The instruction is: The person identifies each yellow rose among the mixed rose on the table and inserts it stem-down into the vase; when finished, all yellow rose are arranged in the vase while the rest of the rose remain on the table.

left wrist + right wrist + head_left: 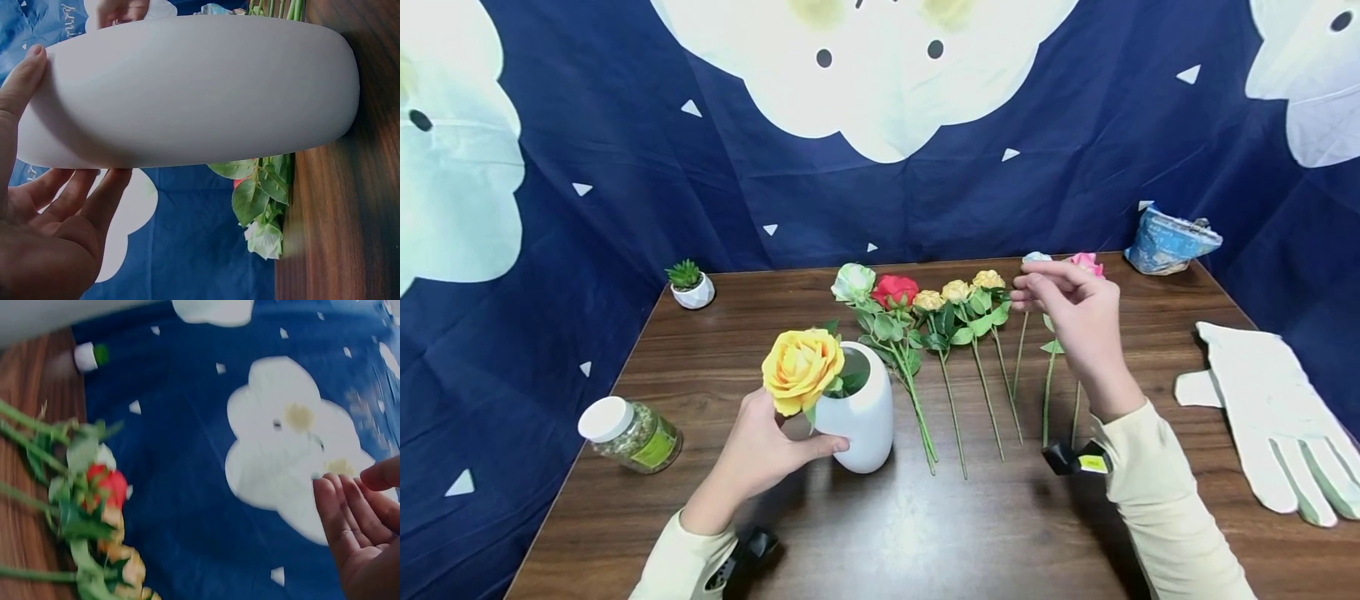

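Left hand (767,450) grips white vase (868,429) near rim, thumb opposite fingers, probably to steady it. Yellow rose (802,371) sits in vase, bloom leaning over rim beside left hand. Right hand (1078,321) holds nothing visible, fingers loosely bent, raised over table (970,533). Between hands: red rose (895,290), other flowers, stems toward person, seemingly for easy reach. Jar (634,433) left of left hand.
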